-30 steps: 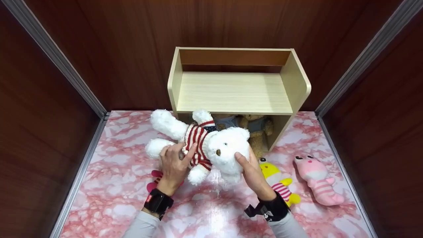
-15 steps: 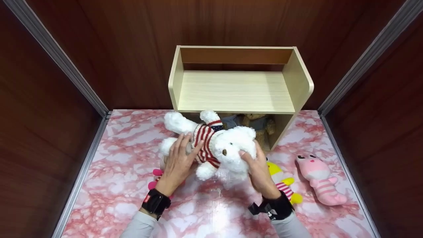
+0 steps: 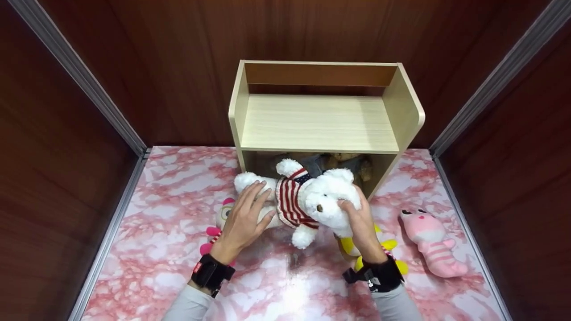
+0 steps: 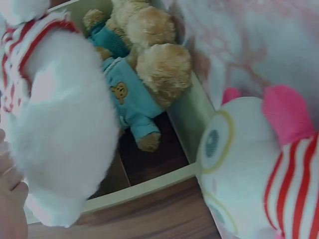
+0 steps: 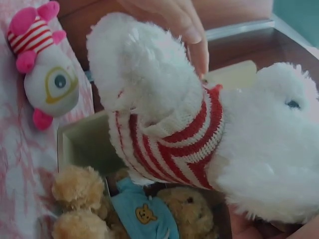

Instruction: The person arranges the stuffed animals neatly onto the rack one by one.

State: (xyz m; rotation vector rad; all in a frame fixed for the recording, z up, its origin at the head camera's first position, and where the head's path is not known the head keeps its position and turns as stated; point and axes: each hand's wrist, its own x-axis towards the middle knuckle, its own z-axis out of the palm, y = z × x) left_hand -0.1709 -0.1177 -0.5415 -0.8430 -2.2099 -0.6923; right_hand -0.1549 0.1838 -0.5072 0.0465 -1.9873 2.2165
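Note:
A white teddy bear (image 3: 292, 203) in a red-and-white striped sweater lies sideways in the air before the low shelf's lower compartment. My right hand (image 3: 363, 225) grips its head, thumb on the face and the other fingers behind. Over the bear's legs lies my left hand (image 3: 245, 223), its fingers nearly straight; in the left wrist view part of that hand (image 4: 11, 199) is beside the white fur. Brown teddy bears in blue tops, one with a bear-face badge (image 4: 119, 92), sit inside the lower compartment, partly hidden by the white bear in the head view.
The pale wooden shelf (image 3: 316, 122) stands against the back wall. Beside my left hand lies a white plush toy with pink ears (image 4: 239, 154). A yellow plush toy (image 3: 389, 244) is partly under my right wrist; a pink plush toy (image 3: 432, 245) lies farther right.
Both hands and the white bear have shifted right, and its legs have swung down. My left hand has slid from the sweater to the legs. The yellow toy has been shifted and is more covered.

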